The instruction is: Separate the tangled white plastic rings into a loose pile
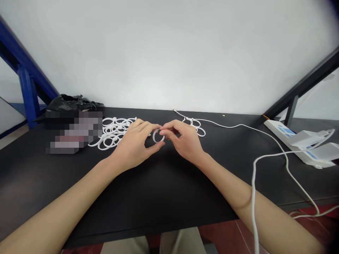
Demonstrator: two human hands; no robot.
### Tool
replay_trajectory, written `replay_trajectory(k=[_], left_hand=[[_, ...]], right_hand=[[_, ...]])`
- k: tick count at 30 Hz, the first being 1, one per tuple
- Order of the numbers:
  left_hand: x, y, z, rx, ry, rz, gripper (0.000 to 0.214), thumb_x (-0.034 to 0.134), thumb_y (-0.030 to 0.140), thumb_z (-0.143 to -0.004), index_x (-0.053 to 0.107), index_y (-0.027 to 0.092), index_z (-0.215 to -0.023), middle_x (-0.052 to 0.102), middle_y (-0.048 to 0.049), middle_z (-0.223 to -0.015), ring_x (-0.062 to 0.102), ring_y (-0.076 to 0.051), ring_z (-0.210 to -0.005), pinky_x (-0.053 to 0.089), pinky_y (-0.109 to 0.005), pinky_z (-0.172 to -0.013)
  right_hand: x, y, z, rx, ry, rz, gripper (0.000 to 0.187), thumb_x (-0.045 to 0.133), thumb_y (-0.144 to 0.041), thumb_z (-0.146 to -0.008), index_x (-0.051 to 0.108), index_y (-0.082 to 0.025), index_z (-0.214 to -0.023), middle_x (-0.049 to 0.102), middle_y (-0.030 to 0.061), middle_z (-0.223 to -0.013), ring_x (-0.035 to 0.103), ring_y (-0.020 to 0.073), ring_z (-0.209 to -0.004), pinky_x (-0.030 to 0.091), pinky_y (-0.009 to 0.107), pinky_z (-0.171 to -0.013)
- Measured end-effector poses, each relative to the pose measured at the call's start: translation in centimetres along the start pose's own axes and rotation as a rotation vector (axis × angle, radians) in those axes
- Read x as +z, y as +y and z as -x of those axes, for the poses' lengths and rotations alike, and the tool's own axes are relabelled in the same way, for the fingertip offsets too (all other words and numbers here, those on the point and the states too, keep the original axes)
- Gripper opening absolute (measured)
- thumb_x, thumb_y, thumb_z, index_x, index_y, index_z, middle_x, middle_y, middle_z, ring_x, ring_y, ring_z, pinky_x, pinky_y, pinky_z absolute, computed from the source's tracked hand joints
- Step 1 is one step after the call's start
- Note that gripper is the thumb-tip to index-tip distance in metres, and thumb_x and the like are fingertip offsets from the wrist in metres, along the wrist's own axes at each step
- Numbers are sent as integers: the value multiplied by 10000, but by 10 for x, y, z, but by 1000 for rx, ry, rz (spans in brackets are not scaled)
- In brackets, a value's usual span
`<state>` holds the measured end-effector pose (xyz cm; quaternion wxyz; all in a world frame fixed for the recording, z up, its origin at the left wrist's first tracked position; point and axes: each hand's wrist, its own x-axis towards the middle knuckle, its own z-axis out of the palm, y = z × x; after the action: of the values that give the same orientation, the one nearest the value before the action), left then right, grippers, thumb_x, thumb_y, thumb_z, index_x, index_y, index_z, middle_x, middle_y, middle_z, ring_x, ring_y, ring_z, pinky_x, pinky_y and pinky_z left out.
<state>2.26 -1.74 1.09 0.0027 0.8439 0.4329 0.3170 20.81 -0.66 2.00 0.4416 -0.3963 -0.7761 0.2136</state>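
A small white ring (154, 140) is held up between my two hands over the black table. My left hand (135, 143) curves around its left side, the index fingertip at the top and the thumb at the bottom. From the other side, my right hand (185, 141) pinches the ring's upper right edge between thumb and fingers. Behind my left hand lies a loose pile of white loops (109, 135), partly hidden by that hand. A few more white loops (200, 127) lie just beyond my right hand.
A black plastic bag (69, 103) sits at the back left, with a blurred-out object in front. White power strips with bulky plugs (293, 141) lie at the right. One white cable (233, 126) crosses the black table (148, 201); another hangs in front of my right forearm.
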Motion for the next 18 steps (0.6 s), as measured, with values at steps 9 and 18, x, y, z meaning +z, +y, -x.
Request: replay_trajectory(k=[9, 18], left_hand=[[-11, -33, -3, -259, 20, -208, 432, 521, 466, -882, 614, 195, -1205, 633, -95, -1086, 488, -308, -1049, 413, -463, -952], [3, -32, -18, -325, -117, -312, 490, 434, 370, -859, 595, 191, -1285, 630, -139, -1220, 479, -372, -1138, 397, -512, -920]], right_hand=[[-20, 30, -12, 90, 165, 396, 246, 475, -377, -963, 644, -199, -938, 672, 15, -841, 587, 132, -721, 440, 263, -693], [-34, 50, -13, 220, 6, 724, 224, 465, -345, -958, 640, -208, -927, 672, 64, -952, 585, 219, -916, 418, 311, -705]])
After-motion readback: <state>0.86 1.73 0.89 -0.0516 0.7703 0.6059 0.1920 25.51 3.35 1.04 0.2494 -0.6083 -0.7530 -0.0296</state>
